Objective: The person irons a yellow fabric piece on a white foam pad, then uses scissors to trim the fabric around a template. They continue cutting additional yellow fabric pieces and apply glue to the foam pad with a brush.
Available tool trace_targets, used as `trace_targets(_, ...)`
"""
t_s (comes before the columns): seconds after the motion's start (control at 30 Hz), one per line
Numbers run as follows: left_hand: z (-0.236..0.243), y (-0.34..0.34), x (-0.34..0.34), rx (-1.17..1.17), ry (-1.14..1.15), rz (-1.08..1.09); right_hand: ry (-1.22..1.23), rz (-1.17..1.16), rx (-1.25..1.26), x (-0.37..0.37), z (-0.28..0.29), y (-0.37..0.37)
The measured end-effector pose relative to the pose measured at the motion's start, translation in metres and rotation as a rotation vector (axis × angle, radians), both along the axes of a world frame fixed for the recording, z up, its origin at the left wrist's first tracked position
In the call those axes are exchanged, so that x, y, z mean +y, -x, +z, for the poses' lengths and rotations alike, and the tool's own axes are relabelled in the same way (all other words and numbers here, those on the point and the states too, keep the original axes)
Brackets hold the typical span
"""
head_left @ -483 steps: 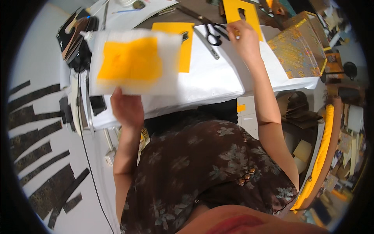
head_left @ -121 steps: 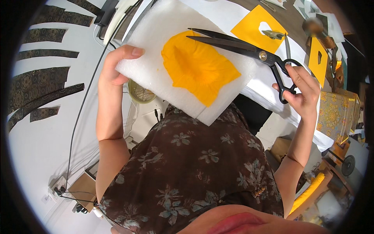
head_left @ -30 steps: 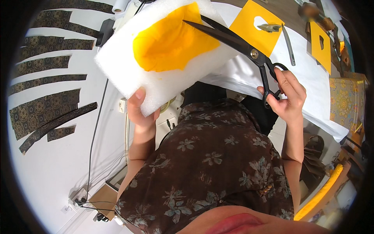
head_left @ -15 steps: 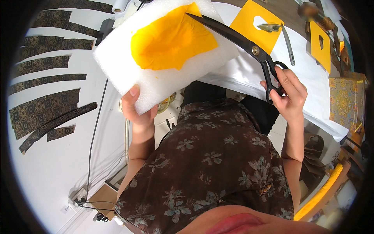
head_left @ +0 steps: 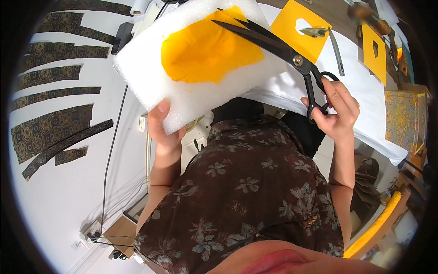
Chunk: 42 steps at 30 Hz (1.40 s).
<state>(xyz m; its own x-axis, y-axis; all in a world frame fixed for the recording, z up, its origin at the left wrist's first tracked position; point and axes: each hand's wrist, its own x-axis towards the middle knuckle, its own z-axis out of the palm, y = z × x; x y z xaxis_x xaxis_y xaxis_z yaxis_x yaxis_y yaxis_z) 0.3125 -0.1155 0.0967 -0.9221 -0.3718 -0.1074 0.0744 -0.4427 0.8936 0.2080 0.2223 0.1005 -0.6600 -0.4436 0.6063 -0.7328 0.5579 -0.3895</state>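
Observation:
My left hand (head_left: 163,124) grips the near corner of a thick white foam block (head_left: 137,77), thumb on top. A bright yellow cloth piece (head_left: 196,55) with uneven edges lies on the foam. In my right hand (head_left: 338,108) is a large pair of black scissors (head_left: 292,55), with fingers and thumb in the handle loops. The blades are spread a little and reach left across the upper right part of the yellow cloth. One blade tip rests over the cloth's middle top; the other is near its far edge. Whether cloth lies between the blades I cannot tell.
Beyond the scissors are a yellow sheet (head_left: 292,23) with a white shape, a small greyish-green piece (head_left: 315,32) and a slim grey tool (head_left: 336,52) on white paper. Dark patterned strips (head_left: 52,125) hang on the left wall. A patterned box (head_left: 404,114) stands at right.
The scissors' blades have spread apart from a closed position. My left hand and the foam with the yellow cloth have shifted slightly to the right.

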Motion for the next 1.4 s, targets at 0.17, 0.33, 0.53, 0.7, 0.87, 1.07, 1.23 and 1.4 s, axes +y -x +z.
trace_targets(0.17,0.0,0.001,0.002,0.029,0.01,0.061,-0.024,-0.012,0.008,0.003,0.005,0.0)
trace_targets(0.33,0.002,0.001,0.003,0.025,0.025,0.058,-0.046,-0.004,0.003,0.007,0.005,0.001)
trace_targets(0.53,-0.001,0.0,-0.004,0.015,0.052,0.054,-0.081,0.022,0.058,0.012,0.005,0.008)
trace_targets(0.7,0.003,0.005,-0.008,0.026,-0.048,0.052,-0.128,0.101,0.204,0.019,0.003,0.013)
trace_targets(0.87,0.004,0.005,-0.01,0.032,-0.093,0.052,-0.103,0.031,0.215,0.02,0.003,0.01)
trace_targets(1.07,0.002,0.002,-0.006,0.069,-0.023,0.084,-0.054,-0.003,0.11,0.018,0.008,0.006)
trace_targets(1.23,0.001,-0.001,-0.001,0.054,0.128,0.134,-0.016,0.013,0.012,0.017,0.01,0.005)
trace_targets(1.4,0.0,-0.001,0.005,0.079,0.124,0.153,0.018,0.038,-0.005,0.012,0.008,0.005)
